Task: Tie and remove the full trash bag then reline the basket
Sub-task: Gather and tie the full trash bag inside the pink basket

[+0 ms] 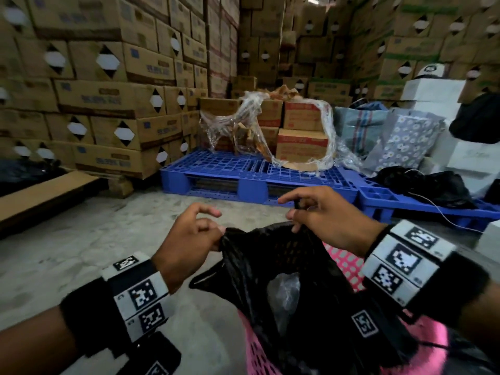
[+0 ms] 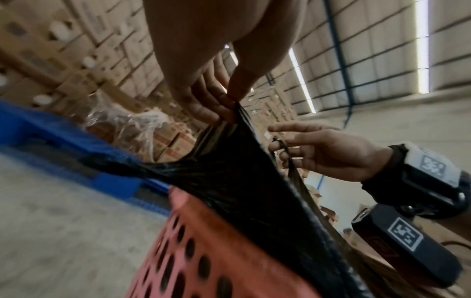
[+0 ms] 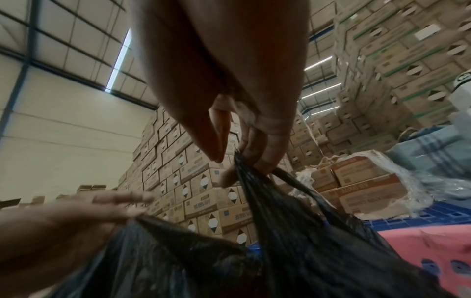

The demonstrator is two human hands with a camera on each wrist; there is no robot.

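While your left hand [image 1: 189,234] pinches one corner of the black trash bag [image 1: 284,280] between thumb and fingers, your right hand [image 1: 324,212] pinches the opposite corner the same way. Both corners are raised and pulled apart, leaving the bag mouth open. The bag sits inside the pink perforated basket [image 1: 349,263] on the concrete floor [image 1: 94,234], near a blue pallet [image 1: 243,171].

Both forearms are extended forward. The left hand [image 1: 189,234] is closed in a thumb-and-finger pinch. The right hand [image 1: 327,215] is likewise pinched, index finger extended.
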